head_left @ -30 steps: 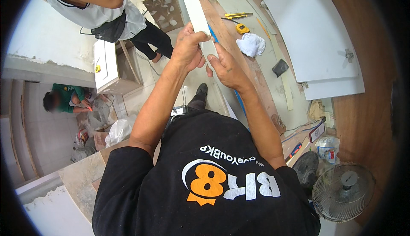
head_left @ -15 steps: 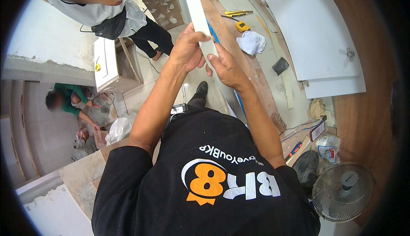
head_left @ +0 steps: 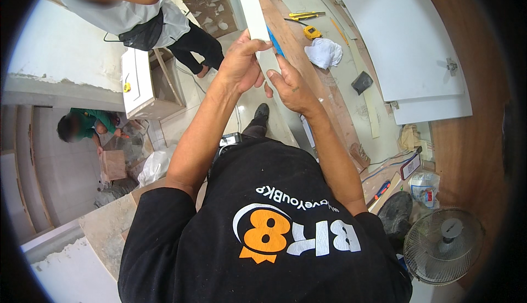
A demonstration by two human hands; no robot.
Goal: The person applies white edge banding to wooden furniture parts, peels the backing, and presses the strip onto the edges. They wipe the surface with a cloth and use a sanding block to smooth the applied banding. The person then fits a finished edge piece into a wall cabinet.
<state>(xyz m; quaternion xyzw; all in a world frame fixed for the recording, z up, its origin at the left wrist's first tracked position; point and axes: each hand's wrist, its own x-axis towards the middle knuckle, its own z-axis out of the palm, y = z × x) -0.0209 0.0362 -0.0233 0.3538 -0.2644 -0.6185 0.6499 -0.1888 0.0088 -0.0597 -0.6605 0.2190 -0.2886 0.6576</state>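
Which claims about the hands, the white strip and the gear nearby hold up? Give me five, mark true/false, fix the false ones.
1. The left hand grips the white strip. True.
2. The right hand hangs well away from the white strip. False: it is right by the near end of the white strip, close to the left hand.
3. The tape measure near the white cloth is red. False: it is yellow.
4. A fan stands at the lower right of the picture. True.
5. The yellow cutter is in the left hand. False: it lies apart from both hands, near the tape measure.
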